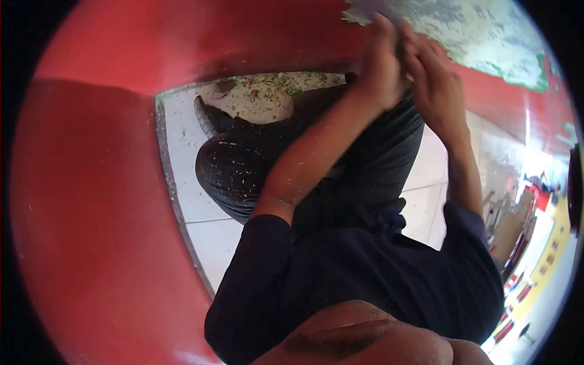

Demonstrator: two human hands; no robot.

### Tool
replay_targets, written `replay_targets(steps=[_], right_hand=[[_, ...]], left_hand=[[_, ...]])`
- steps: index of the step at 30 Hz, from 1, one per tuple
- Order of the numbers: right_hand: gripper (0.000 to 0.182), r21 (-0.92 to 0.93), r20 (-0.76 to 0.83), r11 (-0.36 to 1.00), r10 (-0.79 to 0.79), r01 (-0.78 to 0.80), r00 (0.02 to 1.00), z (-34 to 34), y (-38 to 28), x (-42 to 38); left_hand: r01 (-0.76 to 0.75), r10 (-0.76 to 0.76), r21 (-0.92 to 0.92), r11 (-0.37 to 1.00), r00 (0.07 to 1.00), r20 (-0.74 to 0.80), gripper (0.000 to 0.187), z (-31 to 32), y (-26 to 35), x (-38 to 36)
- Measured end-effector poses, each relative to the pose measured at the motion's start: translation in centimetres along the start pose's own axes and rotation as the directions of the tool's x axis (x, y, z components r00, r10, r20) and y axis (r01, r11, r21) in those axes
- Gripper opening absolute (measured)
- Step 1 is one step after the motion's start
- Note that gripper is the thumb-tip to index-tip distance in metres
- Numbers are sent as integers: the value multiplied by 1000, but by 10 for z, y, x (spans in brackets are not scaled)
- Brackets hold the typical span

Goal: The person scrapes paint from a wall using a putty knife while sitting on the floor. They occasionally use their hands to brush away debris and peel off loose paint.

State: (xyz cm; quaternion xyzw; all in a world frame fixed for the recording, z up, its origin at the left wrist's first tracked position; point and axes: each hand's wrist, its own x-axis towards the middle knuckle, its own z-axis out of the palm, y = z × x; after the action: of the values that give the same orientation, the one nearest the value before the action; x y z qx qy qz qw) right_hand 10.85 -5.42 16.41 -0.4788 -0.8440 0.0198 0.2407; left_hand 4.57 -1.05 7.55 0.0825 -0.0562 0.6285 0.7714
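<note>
At the top of the head view, my left hand [383,70] and my right hand [433,82] are close together against the wall. Both are closed around a grey flat-bladed scraper [378,6], which is blurred and partly covered by the fingers. Its blade lies at the edge of a bare whitish patch [480,36], where red paint has come off and left ragged green-edged borders. Between the palms, the handle is mostly hidden.
Red wall [91,182] runs along the left and top. My bent legs in dark trousers [237,170] rest over white floor tiles [213,249]. Paint flakes [261,94] litter the floor by the wall. Red and yellow furnishings stand far off at right.
</note>
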Motion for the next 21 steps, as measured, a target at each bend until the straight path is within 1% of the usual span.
replay_targets(steps=[1,2,3,4,5,6,7,9,10,13,14,16,17,18,21], right_hand=[[22,39,-32,999,8,-7,999,-4,14,-8],[22,-14,58,998,54,-53,997,-7,28,-12],[20,-47,89,998,48,-44,995,-4,21,-9],[19,-88,109,995,60,-51,992,1,13,0],[19,-130,127,990,74,-57,989,3,14,5],[17,-138,166,987,105,-82,981,7,23,-2],[17,-104,146,990,113,-98,983,7,26,-10],[15,-33,116,994,107,-103,988,4,30,-20],[16,-39,85,995,95,-92,992,8,36,-19],[17,-168,142,978,146,-121,979,17,40,-17],[16,-65,57,998,23,-19,998,18,35,-18],[13,-49,54,996,83,-80,995,5,30,-26],[11,-37,52,996,83,-82,995,3,30,-20],[13,-72,60,993,99,-95,993,6,32,-16],[15,-156,79,988,31,-19,996,20,33,-11]], left_hand=[[-71,71,-28,997,997,-11,56,-1,-15,8],[-130,128,-52,990,991,-26,56,-2,-28,14],[-156,154,-73,985,988,-33,56,-1,-39,15],[-165,160,-129,978,986,-43,54,14,-20,8],[-195,185,-256,947,981,-62,53,-5,-24,20],[-157,151,-170,973,987,-48,52,-7,-19,12],[-131,128,-75,989,991,-44,52,-10,-14,2],[-73,67,-68,995,993,-92,52,-6,-27,-8],[-61,54,-75,995,993,-102,51,-3,-28,-5],[-151,136,-134,979,984,-111,51,-16,-32,5],[-156,151,-161,974,987,-46,49,-26,-34,5],[-125,122,-117,985,992,-29,49,-16,-39,-3],[-134,133,-91,987,991,-9,49,-6,-32,-1],[-110,109,-50,993,994,-21,50,8,-20,-3],[-135,127,-126,983,990,-64,49,-12,-18,4]])
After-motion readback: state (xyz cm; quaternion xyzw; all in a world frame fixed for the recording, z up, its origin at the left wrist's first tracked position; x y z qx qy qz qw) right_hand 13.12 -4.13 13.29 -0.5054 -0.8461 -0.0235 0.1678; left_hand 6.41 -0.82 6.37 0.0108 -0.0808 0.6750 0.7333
